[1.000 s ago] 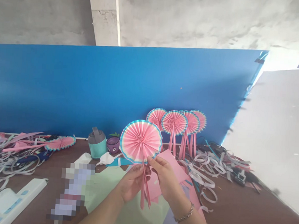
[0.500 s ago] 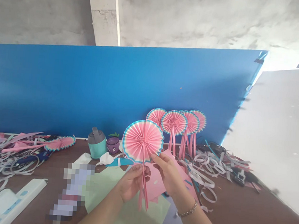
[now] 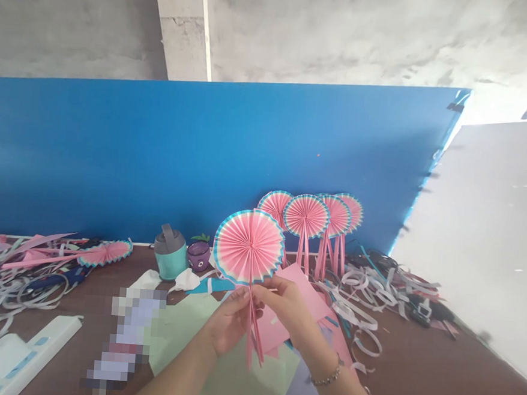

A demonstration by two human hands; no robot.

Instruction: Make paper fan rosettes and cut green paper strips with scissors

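left hand [image 3: 230, 321]: right under the disc of the pink fan [image 3: 242, 244], fingers curled round its stem, thumb up front
right hand [image 3: 287, 301]: at the fan's lower right edge, back of it showing, thumb and fingers pinched in
left arm [image 3: 179, 363]: slants up toward the fan, wrist pretty straight
right arm [image 3: 330, 373]: angles in below right of the fan
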